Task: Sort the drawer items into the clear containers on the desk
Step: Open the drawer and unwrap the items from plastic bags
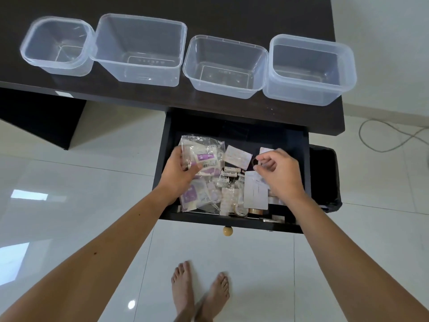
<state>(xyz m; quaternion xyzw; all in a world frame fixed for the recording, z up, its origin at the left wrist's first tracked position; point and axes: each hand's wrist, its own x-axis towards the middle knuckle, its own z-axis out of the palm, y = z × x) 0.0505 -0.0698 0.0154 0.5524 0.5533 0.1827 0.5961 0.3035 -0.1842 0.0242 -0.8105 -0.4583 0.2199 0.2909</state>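
your left hand [180, 169] has its fingers curled round a clear plastic packet [204, 156] with purple-printed contents, thumb on top, at the left side of the open drawer [232, 126]. your right hand [278, 173] pinches a small dark ring-shaped thing [254, 161] between thumb and forefinger, the other fingers loosely curled; what it is exactly is too small to tell. lift each piece straight up so the packet's loose corners don't drag the batteries [229, 174] and small wrappers lying just beside it. keep the pinch on the ring firm, since it looks easy to drop back into the clutter. under your right wrist lies a white card [255, 192], and tape rolls [246, 210] sit at the drawer's near edge. all four clear containers [225, 66] stand in a row on the dark desk [232, 10] above the drawer, all apparently holding nothing, so choose one per kind now and stick to it: the roomier second tub from the left would suit the packets.
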